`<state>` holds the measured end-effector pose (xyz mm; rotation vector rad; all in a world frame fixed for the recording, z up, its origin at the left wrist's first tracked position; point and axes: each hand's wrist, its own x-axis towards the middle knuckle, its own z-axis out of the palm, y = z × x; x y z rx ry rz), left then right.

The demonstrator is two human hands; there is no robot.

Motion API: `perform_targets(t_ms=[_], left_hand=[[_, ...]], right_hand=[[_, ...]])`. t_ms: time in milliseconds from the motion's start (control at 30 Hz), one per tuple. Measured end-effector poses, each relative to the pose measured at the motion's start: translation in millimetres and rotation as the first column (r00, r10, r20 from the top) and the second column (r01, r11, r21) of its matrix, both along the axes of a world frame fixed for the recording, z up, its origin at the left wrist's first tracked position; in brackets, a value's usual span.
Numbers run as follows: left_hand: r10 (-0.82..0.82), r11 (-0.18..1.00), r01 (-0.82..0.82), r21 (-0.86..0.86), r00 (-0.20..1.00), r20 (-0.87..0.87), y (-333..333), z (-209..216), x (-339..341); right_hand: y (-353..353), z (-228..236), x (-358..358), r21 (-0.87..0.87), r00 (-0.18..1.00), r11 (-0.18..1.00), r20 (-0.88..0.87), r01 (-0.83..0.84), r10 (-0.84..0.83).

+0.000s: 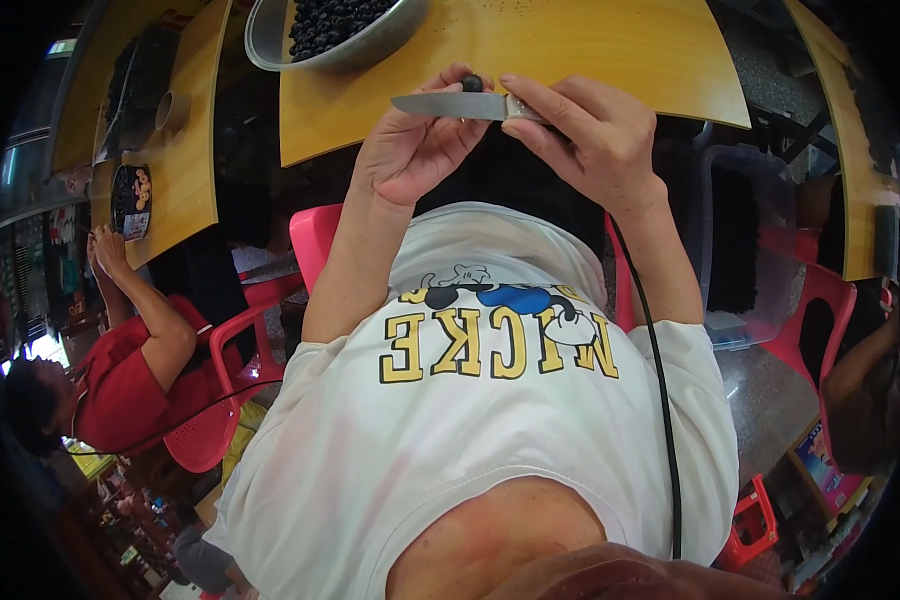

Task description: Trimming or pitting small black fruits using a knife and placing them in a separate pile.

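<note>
My right hand (602, 128) is closed on the short light handle (523, 108) of a knife. Its broad grey blade (448, 105) points left and lies across the front of my left fingers. Between the fingertips of my left hand (415, 150) is a small round black piece (473, 83), like a nut or berry, just above the blade's upper edge. Whether the blade touches it, I cannot tell. Both hands are raised at the near edge of the yellow wooden table (570, 45). Beyond them, a clear plastic bowl (265, 45) holds a heap of similar dark round pieces (335, 25).
Dark crumbs (490, 12) dot the tabletop. A clear plastic bin (760, 165) with dark contents stands at right, near a pink chair (810, 320). At left, a person in red (140, 375) sits at another table (195, 130). A black cable (660, 400) runs down my shirt.
</note>
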<state>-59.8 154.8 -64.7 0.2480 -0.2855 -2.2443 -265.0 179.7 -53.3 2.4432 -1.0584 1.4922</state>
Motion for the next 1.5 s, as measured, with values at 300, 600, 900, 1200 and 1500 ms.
perform_targets(t_ms=[300,600,900,1200,1500], left_hand=[[0.025,1.000,-0.025,-0.013,1.000,0.018,-1,-2,1],[-0.040,0.996,0.043,-0.082,0.998,0.039,-9,-5,10],[-0.036,0.992,0.047,-0.114,0.995,0.094,-4,0,15],[0.071,0.969,-0.020,-0.246,0.977,0.199,-33,39,44],[0.618,0.740,0.406,-0.536,-0.096,0.780,-129,65,95]], right_hand=[[-2,-4,-2,-0.009,0.999,0.999,-0.020,0.035,-0.036],[-4,-6,-3,-0.027,1.000,1.000,-0.018,-0.017,0.016],[-29,-25,-33,0.183,0.923,0.959,0.281,0.219,-0.264],[-24,-25,-30,0.379,0.900,0.896,0.265,0.233,-0.346],[-25,-21,-25,0.320,0.916,0.905,0.194,0.278,-0.350]])
